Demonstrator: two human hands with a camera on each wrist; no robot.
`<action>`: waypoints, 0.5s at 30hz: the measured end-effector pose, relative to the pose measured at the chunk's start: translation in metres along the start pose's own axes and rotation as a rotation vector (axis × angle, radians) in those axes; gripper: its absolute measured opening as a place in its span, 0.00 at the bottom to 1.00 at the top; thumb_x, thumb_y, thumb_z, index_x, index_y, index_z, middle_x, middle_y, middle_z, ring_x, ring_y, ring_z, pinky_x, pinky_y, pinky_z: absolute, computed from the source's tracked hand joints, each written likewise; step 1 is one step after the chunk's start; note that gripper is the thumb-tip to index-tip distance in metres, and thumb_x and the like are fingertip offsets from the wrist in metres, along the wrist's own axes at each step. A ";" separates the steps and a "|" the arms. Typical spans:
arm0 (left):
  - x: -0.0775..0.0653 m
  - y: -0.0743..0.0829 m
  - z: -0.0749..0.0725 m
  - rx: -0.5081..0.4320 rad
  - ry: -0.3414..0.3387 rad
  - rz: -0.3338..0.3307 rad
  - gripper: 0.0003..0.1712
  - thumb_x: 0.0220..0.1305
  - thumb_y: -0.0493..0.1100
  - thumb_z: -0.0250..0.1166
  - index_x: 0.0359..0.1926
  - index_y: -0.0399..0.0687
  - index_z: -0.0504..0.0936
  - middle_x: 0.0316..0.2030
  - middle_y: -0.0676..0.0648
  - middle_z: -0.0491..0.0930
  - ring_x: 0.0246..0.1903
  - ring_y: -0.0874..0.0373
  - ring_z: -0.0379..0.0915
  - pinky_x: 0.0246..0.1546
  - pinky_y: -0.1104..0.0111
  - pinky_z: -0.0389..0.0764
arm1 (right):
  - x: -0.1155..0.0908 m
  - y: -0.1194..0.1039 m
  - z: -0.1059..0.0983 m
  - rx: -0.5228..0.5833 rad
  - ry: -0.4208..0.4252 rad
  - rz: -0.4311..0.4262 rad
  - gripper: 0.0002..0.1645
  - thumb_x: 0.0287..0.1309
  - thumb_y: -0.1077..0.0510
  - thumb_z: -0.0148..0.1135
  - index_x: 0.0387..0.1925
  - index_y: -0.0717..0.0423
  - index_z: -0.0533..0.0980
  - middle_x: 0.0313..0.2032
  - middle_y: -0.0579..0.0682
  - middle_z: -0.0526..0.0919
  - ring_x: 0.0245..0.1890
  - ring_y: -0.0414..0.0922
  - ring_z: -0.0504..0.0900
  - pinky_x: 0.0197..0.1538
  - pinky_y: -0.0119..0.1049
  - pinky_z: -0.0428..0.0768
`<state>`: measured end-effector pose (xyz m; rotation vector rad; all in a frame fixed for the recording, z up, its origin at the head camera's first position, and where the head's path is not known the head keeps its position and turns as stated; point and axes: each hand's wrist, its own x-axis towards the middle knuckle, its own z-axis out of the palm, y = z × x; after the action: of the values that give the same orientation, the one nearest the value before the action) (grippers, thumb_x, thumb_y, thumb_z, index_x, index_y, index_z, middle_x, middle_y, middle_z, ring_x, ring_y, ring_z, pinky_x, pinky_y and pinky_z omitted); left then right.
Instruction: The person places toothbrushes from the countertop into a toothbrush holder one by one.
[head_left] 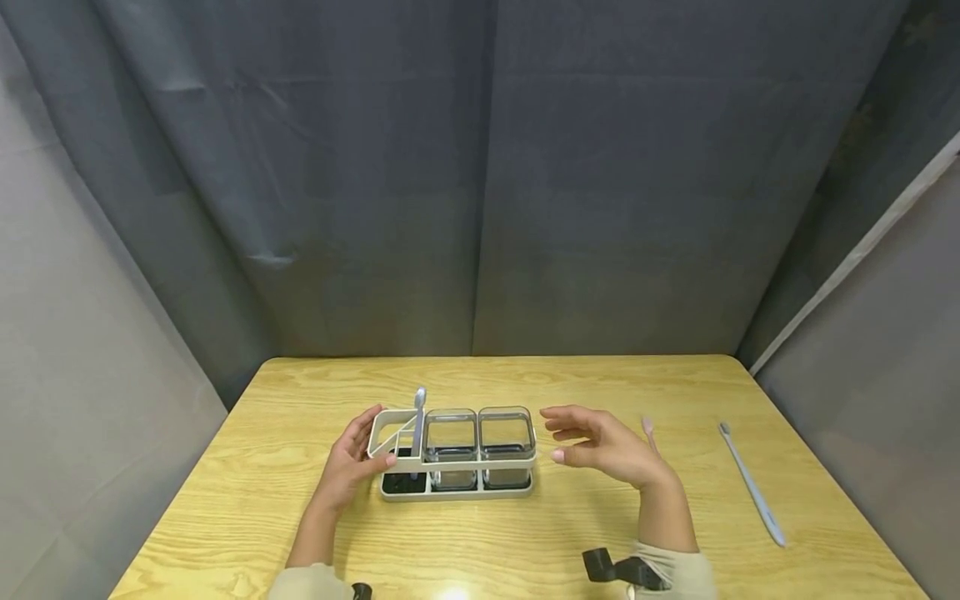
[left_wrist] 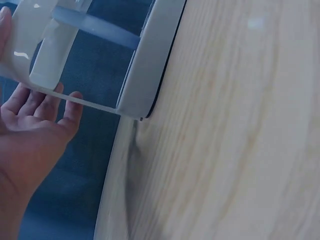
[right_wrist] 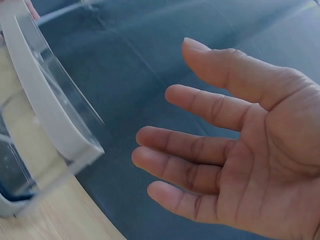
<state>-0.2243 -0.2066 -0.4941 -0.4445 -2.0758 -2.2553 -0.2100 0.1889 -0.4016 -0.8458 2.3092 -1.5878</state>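
Plastic rack [head_left: 457,487] rests against the left hand [head_left: 351,463], fingers straight along its end. Right hand [head_left: 603,447] hovers beside it, spread and empty; it should approach squarely.

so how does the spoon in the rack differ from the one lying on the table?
The spoon in the rack stands nearly upright in the left compartment of the rack, beside the left hand; the spoon on the table lies flat, far right, untouched. The racked one is partly hidden by the rack; the other shows its full length. Both look pale grey and slim.
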 end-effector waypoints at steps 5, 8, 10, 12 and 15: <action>0.003 0.001 0.001 0.037 -0.016 -0.006 0.46 0.50 0.29 0.68 0.68 0.40 0.56 0.65 0.38 0.59 0.65 0.46 0.49 0.60 0.72 0.60 | -0.010 0.006 -0.013 -0.009 0.028 0.019 0.32 0.57 0.58 0.63 0.62 0.59 0.65 0.56 0.62 0.70 0.53 0.59 0.70 0.49 0.38 0.77; 0.003 0.001 0.001 0.035 -0.029 -0.004 0.45 0.51 0.29 0.67 0.68 0.38 0.55 0.66 0.37 0.57 0.66 0.45 0.48 0.59 0.72 0.60 | -0.017 0.009 -0.020 -0.008 0.041 0.053 0.33 0.57 0.57 0.63 0.63 0.59 0.65 0.56 0.63 0.69 0.54 0.60 0.70 0.50 0.41 0.76; 0.003 0.000 0.001 0.031 -0.034 -0.008 0.45 0.52 0.29 0.67 0.69 0.38 0.55 0.66 0.37 0.56 0.66 0.45 0.47 0.60 0.73 0.59 | -0.021 0.012 -0.023 0.000 0.056 0.102 0.33 0.57 0.56 0.63 0.63 0.57 0.65 0.57 0.63 0.69 0.54 0.60 0.69 0.51 0.43 0.75; 0.001 -0.001 0.001 0.027 -0.038 -0.015 0.45 0.52 0.29 0.67 0.69 0.38 0.54 0.67 0.37 0.55 0.66 0.45 0.46 0.61 0.72 0.58 | -0.026 0.015 -0.026 0.015 0.074 0.149 0.33 0.57 0.55 0.63 0.63 0.56 0.65 0.58 0.63 0.68 0.55 0.60 0.68 0.52 0.45 0.74; -0.001 -0.002 0.001 0.016 -0.025 -0.024 0.45 0.51 0.30 0.67 0.69 0.40 0.55 0.67 0.39 0.55 0.67 0.46 0.46 0.62 0.68 0.57 | -0.033 0.021 -0.030 0.025 0.087 0.163 0.33 0.58 0.55 0.63 0.63 0.57 0.65 0.59 0.63 0.67 0.56 0.62 0.67 0.52 0.45 0.73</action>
<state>-0.2232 -0.2059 -0.4962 -0.4514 -2.1211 -2.2561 -0.2045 0.2360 -0.4139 -0.5773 2.3443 -1.6090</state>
